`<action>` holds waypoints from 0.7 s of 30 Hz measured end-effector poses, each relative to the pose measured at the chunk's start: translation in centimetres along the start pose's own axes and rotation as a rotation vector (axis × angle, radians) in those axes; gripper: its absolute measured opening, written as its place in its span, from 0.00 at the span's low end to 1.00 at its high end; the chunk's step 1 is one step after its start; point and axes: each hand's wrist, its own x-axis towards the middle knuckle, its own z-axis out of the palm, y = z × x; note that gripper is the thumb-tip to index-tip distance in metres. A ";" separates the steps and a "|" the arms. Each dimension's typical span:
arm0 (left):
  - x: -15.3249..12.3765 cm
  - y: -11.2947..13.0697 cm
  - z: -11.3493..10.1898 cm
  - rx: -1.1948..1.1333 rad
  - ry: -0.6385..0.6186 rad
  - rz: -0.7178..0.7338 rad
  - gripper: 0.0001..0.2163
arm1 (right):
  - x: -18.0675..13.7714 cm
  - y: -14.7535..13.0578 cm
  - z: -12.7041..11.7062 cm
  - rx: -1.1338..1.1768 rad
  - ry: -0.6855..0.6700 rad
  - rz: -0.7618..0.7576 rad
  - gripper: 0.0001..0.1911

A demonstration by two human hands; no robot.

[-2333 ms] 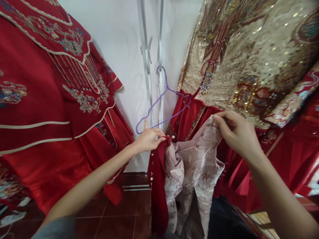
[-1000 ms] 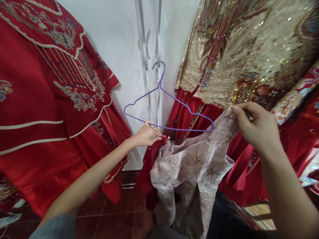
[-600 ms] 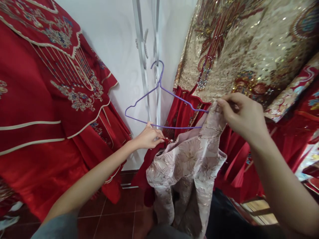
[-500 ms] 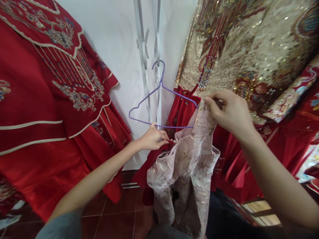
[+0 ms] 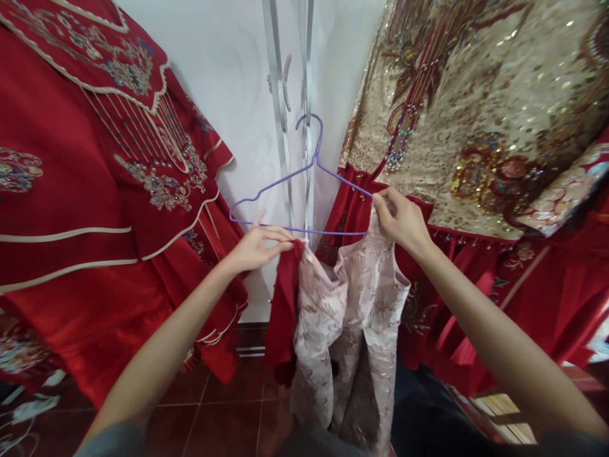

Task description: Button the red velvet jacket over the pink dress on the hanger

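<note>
While the pale pink garment point(image 5: 359, 289) hangs at lower centre of the frame, your right hand point(image 5: 403, 220) is found pinching its shoulder at the right end of the purple hanger point(image 5: 328, 233); your left hand point(image 5: 257, 249) pinches the top of the red cloth point(image 5: 285, 298) along the garment's left edge

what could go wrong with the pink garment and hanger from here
The pink garment may slip: only one end of the purple hanger seems to reach it, at the right hand; the other end is bare. The red cloth, pinched by the left hand, could slide free.
</note>
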 end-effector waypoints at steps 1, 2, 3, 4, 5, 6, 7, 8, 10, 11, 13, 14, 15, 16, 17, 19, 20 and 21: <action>-0.7 -1.0 -1.2 0.021 0.062 -0.057 0.12 | 0.3 0.2 -0.4 -0.010 0.017 -0.004 0.16; -1.4 -2.1 -2.4 0.034 0.134 -0.109 0.12 | 0.6 0.5 -0.8 -0.020 0.030 -0.014 0.17; -2.2 -3.4 -3.6 0.045 0.188 -0.161 0.13 | 0.9 0.7 -1.1 -0.028 0.041 -0.029 0.17; -3.0 -4.7 -4.6 0.047 0.259 -0.216 0.14 | 1.2 0.9 -1.4 -0.034 0.050 -0.047 0.17; -3.8 -5.9 -5.5 0.031 0.319 -0.263 0.15 | 1.6 1.1 -1.6 -0.035 0.058 -0.068 0.17; -4.5 -7.1 -6.2 -0.006 0.369 -0.305 0.15 | 1.8 1.3 -1.7 -0.036 0.065 -0.090 0.17; -5.1 -8.1 -6.7 -0.061 0.421 -0.328 0.15 | 2.0 1.4 -1.6 -0.035 0.069 -0.112 0.18; -5.6 -8.9 -7.0 -0.104 0.464 -0.347 0.15 | 2.2 1.5 -1.5 -0.035 0.070 -0.132 0.18; -6.1 -9.9 -7.1 -0.164 0.504 -0.383 0.15 | 2.3 1.6 -1.2 -0.029 0.069 -0.159 0.19; -6.2 -10.3 -7.1 -0.178 0.503 -0.403 0.14 | 2.3 1.6 -1.0 -0.024 0.069 -0.164 0.19; -6.2 -10.7 -6.8 -0.195 0.471 -0.442 0.13 | 2.2 1.6 -0.7 -0.014 0.069 -0.164 0.20; -6.1 -10.9 -6.7 -0.203 0.453 -0.458 0.13 | 2.2 1.6 -0.6 -0.013 0.067 -0.163 0.20; -6.1 -11.1 -6.5 -0.209 0.441 -0.472 0.13 | 2.1 1.6 -0.5 -0.014 0.063 -0.163 0.20; -6.0 -11.3 -6.4 -0.214 0.438 -0.483 0.13 | 2.1 1.6 -0.4 -0.016 0.060 -0.164 0.20; -6.0 -11.5 -6.2 -0.216 0.444 -0.492 0.13 | 2.1 1.6 -0.4 -0.017 0.057 -0.165 0.20; -5.9 -11.8 -6.0 -0.221 0.471 -0.503 0.13 | 2.1 1.7 -0.4 -0.020 0.053 -0.167 0.21; -5.9 -11.8 -6.0 -0.224 0.483 -0.501 0.13 | 2.2 1.7 -0.5 -0.022 0.051 -0.166 0.21; -5.9 -11.8 -6.0 -0.227 0.489 -0.498 0.13 | 2.2 1.7 -0.5 -0.025 0.047 -0.166 0.21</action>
